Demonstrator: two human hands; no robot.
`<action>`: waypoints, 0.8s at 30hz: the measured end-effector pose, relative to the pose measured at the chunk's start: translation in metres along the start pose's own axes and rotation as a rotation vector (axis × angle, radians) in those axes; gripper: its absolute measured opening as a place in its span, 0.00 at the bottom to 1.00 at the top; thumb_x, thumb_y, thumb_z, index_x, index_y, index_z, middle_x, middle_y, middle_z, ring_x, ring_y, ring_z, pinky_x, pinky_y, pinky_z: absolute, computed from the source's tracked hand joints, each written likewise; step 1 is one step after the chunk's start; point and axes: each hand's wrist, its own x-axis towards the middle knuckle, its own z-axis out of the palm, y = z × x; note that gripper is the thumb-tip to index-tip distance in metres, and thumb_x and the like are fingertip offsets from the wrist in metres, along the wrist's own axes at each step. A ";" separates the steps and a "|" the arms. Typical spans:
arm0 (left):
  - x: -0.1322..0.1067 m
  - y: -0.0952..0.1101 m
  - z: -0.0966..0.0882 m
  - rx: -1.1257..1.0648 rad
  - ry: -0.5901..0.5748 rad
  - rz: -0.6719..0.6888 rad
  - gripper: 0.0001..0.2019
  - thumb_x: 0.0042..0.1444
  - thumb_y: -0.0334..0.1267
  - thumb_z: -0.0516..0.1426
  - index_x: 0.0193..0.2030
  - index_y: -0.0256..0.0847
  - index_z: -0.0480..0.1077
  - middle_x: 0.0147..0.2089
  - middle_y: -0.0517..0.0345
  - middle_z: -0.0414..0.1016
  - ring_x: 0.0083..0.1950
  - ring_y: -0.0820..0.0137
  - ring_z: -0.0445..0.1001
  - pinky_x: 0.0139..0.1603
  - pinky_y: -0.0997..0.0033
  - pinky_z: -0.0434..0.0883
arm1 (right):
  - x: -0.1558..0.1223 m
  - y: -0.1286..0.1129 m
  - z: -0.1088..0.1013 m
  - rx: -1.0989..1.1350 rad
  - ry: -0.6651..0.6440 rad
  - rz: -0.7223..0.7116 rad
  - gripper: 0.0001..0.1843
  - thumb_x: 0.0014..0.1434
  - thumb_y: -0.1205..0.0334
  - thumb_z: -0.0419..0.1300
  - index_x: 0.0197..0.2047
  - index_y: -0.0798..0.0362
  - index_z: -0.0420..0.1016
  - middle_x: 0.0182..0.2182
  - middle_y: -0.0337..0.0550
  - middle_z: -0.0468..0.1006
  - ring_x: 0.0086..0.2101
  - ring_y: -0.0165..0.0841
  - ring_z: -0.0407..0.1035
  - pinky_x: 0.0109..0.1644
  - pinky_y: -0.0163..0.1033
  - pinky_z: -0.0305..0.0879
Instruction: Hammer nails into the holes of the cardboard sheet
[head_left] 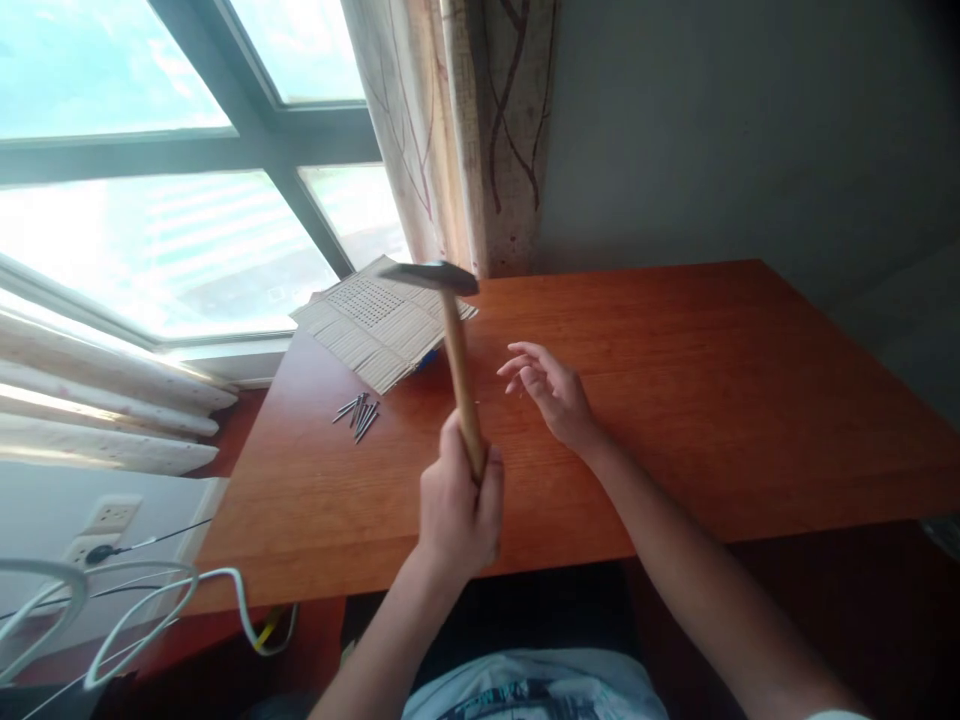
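A hammer (460,370) with a wooden handle and a dark metal head is upright in my left hand (459,500), whose fingers wrap round the lower handle. To its right, my right hand (553,395) hovers over the table with bent, parted fingers and holds nothing. Several loose nails (358,414) lie in a small pile left of the hammer. Behind them rests a corrugated cardboard sheet (360,335) with rows of small dark holes or marks. The hammer head hides part of it, and a bit of something blue shows under its right edge.
The wooden table (690,400) stretches far to the right. A window (172,250) and a patterned curtain (427,130) stand behind its left side. White cable loops (187,575) hang at the lower left, near a wall socket (114,514) with a black plug.
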 end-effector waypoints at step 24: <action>0.122 -0.030 -0.076 0.627 0.229 0.212 0.15 0.62 0.43 0.55 0.52 0.43 0.74 0.54 0.50 0.74 0.54 0.57 0.73 0.51 0.59 0.71 | 0.024 0.044 -0.107 -0.187 0.343 0.409 0.11 0.59 0.55 0.58 0.40 0.52 0.67 0.21 0.30 0.62 0.17 0.23 0.56 0.19 0.30 0.52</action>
